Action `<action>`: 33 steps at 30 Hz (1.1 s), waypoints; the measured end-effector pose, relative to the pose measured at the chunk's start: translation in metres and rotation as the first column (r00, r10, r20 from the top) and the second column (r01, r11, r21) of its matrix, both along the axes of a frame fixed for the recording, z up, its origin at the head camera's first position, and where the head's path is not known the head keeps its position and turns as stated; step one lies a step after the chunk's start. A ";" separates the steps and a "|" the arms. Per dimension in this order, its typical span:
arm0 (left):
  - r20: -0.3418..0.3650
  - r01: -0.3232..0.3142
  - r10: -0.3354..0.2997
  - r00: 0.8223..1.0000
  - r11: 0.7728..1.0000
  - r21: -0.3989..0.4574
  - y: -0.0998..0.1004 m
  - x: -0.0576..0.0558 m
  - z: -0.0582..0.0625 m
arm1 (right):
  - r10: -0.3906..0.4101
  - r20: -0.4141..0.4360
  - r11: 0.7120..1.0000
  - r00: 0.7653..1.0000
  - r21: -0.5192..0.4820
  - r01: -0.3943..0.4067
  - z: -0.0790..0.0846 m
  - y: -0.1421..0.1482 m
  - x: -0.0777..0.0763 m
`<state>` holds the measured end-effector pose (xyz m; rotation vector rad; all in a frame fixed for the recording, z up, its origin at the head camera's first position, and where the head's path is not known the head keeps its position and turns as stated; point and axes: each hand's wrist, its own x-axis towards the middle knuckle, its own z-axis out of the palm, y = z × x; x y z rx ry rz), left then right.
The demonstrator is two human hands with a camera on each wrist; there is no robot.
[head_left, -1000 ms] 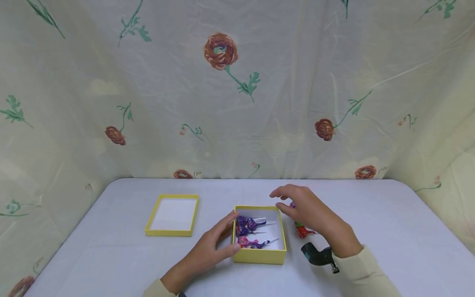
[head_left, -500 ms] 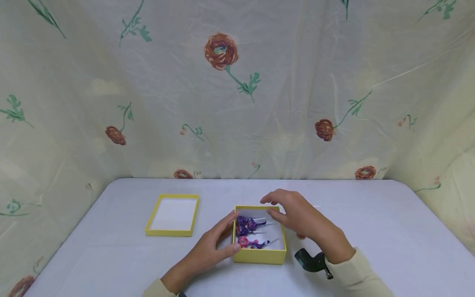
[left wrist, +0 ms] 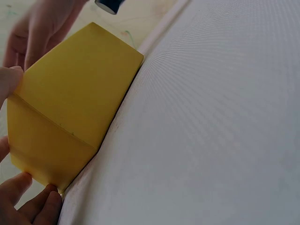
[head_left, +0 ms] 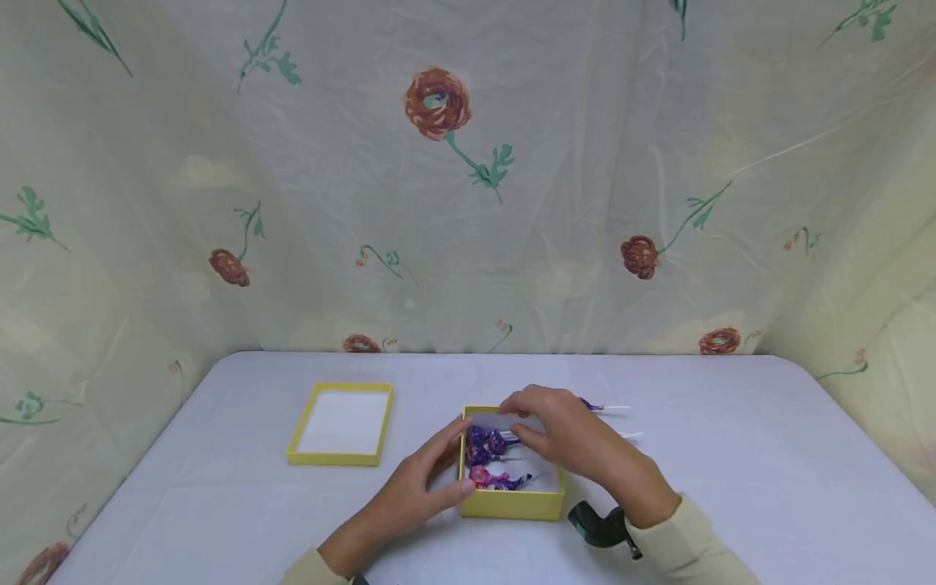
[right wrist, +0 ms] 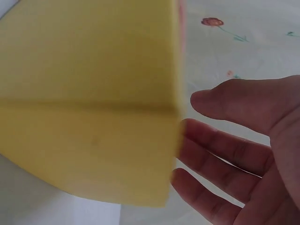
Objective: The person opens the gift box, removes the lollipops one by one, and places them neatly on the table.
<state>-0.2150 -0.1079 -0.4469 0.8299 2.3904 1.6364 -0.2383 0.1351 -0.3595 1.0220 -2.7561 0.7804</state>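
A yellow box with a white inside stands uncovered on the table. Several purple-wrapped lollipops lie along its left side, and a pink-wrapped one is near the front left. My left hand holds the box at its left side, thumb by the front corner; the left wrist view shows fingertips against the yellow wall. Over the right part of the box hovers my right hand, fingers bent loosely. In the right wrist view its thumb and fingers stand apart with nothing between them.
The shallow yellow-rimmed lid lies inside up at the left. Right of the box, partly hidden by my right forearm, lie a purple lollipop and a white stick. A black camera mount hangs from my right wrist.
My right hand has moved left and slightly toward me, from beside the box to over it. The left hand, box and lid have stayed put.
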 end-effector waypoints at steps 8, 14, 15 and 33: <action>-0.001 0.002 -0.002 1.000 1.000 0.000 0.000 0.001 0.000 | 0.013 0.012 1.000 1.000 0.000 -0.013 -0.011 -0.003 -0.003; -0.013 0.003 -0.003 1.000 1.000 0.007 0.001 0.000 0.000 | 0.024 -0.011 1.000 1.000 -0.004 -0.024 -0.019 -0.005 -0.006; -0.013 0.003 -0.003 1.000 1.000 0.008 0.001 0.000 -0.001 | 0.018 -0.006 1.000 1.000 -0.002 -0.018 -0.019 -0.006 -0.006; -0.003 0.002 -0.002 1.000 1.000 0.016 0.001 0.000 -0.002 | -0.067 0.032 0.993 0.997 0.097 0.064 -0.027 -0.015 -0.004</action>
